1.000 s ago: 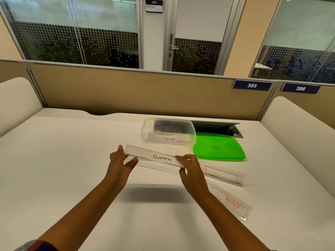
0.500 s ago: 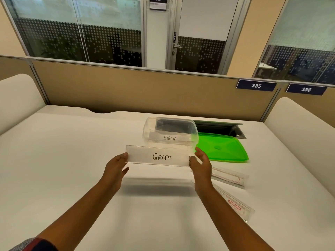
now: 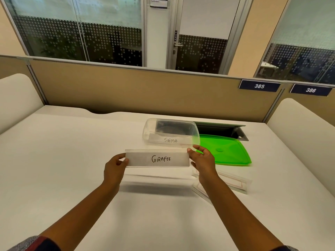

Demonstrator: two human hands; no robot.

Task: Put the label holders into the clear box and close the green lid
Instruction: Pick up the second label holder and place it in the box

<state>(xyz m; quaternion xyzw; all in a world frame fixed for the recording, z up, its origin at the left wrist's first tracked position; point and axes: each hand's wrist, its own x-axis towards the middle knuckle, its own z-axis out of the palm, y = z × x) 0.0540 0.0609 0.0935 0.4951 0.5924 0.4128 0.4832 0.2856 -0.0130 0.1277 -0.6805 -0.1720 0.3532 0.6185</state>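
Head view shows us holding a long clear plastic label holder with a white card marked GIRAFEE by its two short ends, lifted off the white desk. Our left hand pinches the left end between thumb and fingers; our right hand pinches the right end, with some fingers spread loosely above it. The holder's long axis runs straight across from one grip to the other, its face turned toward us.

Just beyond the grip, slightly toward the right-hand side, sits the open rectangular clear plastic box, already containing a holder marked SIGMA. Its long side lies roughly parallel to the holder we carry, so we judge the coming move needs a forward carry and a lowering, not a turn. The right hand is nearer the box.

The flat green plastic lid lies on the desk beyond our right hand, beside the box. Two more clear label holders rest under and to the right of that wrist.
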